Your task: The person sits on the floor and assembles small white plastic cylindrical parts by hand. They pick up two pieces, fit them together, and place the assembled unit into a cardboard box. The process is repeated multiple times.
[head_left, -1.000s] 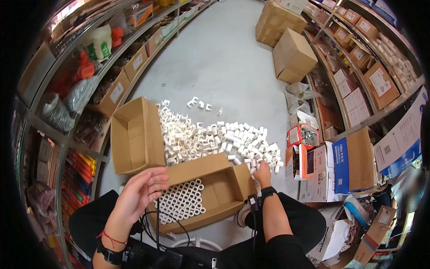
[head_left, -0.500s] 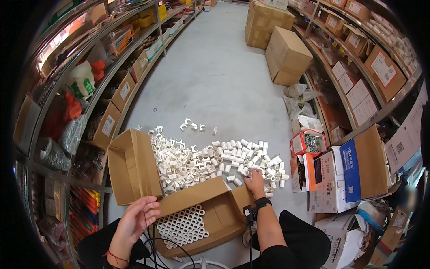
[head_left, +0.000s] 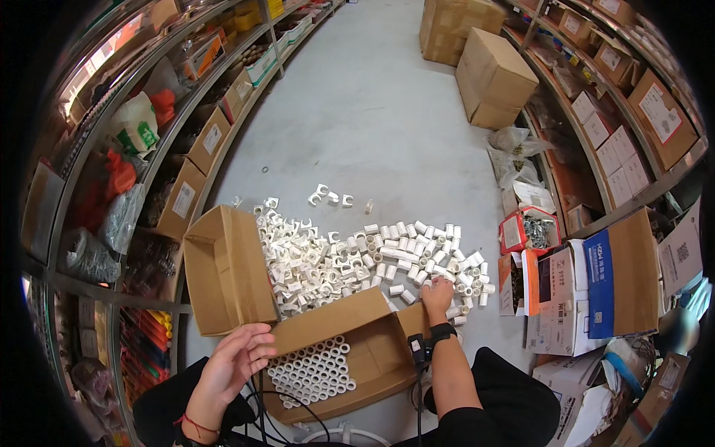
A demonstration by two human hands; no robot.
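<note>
My left hand [head_left: 238, 355] is open, palm turned inward, beside the left end of a low cardboard box [head_left: 372, 393]. Inside that box, white pipe couplings [head_left: 310, 372] stand on end in close rows at the left. My right hand [head_left: 437, 299] reaches past the box's right flap to the near edge of a loose pile of white pipe couplings [head_left: 406, 257]. Its fingers are closed in a pinch on a white coupling, mostly hidden by them. White U-shaped pipe clips [head_left: 309, 264] lie heaped to the left of the loose couplings.
An open cardboard box [head_left: 227, 276] stands left of the clips. Stocked shelves [head_left: 186, 112] line the left side, with more shelving on the right. Large cartons [head_left: 495, 74] stand farther up the aisle. A red box of metal parts [head_left: 530, 229] and opened cartons [head_left: 558, 298] sit at right.
The view has shifted slightly, so the scene sits farther right. My right hand stays at the loose couplings, its fingers drawn closer together. My left hand remains open by the box.
</note>
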